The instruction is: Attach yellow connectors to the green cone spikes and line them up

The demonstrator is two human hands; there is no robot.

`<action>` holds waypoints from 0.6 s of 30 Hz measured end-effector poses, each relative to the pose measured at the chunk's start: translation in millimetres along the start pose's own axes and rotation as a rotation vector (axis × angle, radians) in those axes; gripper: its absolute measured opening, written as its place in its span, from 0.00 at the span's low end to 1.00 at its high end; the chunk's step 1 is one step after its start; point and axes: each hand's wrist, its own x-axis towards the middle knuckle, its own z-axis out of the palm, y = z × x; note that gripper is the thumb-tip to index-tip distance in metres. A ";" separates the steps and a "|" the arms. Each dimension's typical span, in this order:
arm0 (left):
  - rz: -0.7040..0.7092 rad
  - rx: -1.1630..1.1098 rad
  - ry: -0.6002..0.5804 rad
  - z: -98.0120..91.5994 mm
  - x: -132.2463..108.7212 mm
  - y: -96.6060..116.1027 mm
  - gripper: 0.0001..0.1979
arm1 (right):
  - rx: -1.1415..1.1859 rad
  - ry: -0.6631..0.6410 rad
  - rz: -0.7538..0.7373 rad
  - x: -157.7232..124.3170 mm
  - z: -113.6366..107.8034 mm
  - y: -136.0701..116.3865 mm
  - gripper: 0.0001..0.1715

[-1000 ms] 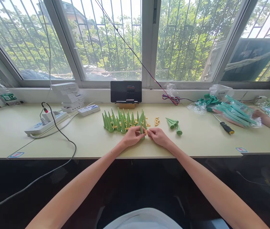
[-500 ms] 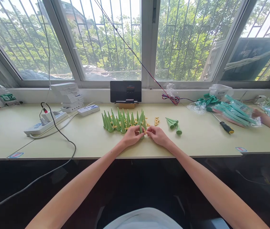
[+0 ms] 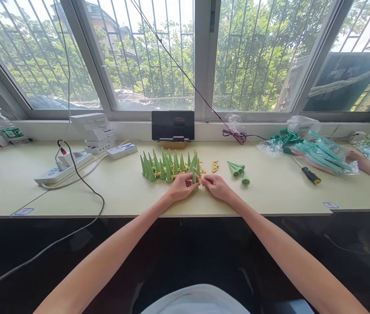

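Observation:
Between the thumb and fingers of my left hand [image 3: 182,186], a green cone [image 3: 194,176] is held upright near the table's front. My right hand [image 3: 217,186] is closed in a pinch on a small yellow piece [image 3: 199,181] against the cone's right side; the fingertips partly hide it. Just behind my left hand stand several upright green cones [image 3: 162,170] in rows, with yellow pieces among them. A little pile of loose yellow pieces [image 3: 215,166] lies behind my right hand. Further right, several green cones [image 3: 236,168] lie on their sides.
A black tablet [image 3: 173,125] stands behind the cones. On the left are a power strip [image 3: 49,175], a black cable [image 3: 86,187] over the table edge and stacked white boxes [image 3: 95,131]. To the right lie a screwdriver [image 3: 311,175], green bagged strips [image 3: 324,152] and another person's hand [image 3: 354,158].
The view has shifted very slightly. Both hands keep nearly the same place and grip at the green cone.

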 end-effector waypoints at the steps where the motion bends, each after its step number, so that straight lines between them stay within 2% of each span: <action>1: 0.004 0.002 0.000 0.1 -0.1 0.2 0.10 | 0.000 -0.007 0.002 -0.2 -0.1 -1.1 0.16; 18: 0.058 0.116 0.023 2.0 -1.8 4.5 0.08 | -0.026 -0.014 0.043 1.5 1.8 -3.7 0.21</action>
